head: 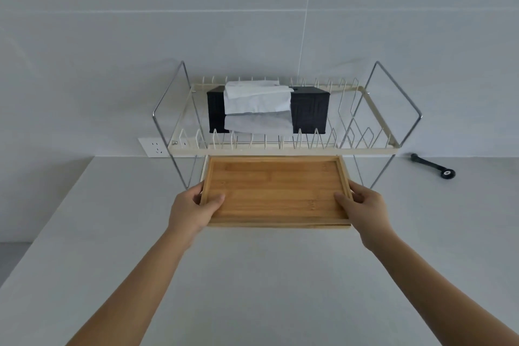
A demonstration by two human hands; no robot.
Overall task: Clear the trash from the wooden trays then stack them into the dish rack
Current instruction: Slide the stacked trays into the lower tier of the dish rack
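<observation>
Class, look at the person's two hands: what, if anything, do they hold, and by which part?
Both the left hand and right hand hold one rectangular, empty wooden tray by its short side rims, near its front corners, thumbs inside.

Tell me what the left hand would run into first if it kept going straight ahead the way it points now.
Probably the dish rack. The left hand, gripping the wooden tray with the right hand, points toward the rack's left chrome leg and the space under its shelf. Depth is unclear, so it might slip past it.

head-worn view, facing forward-down, close over counter (252, 289)
</observation>
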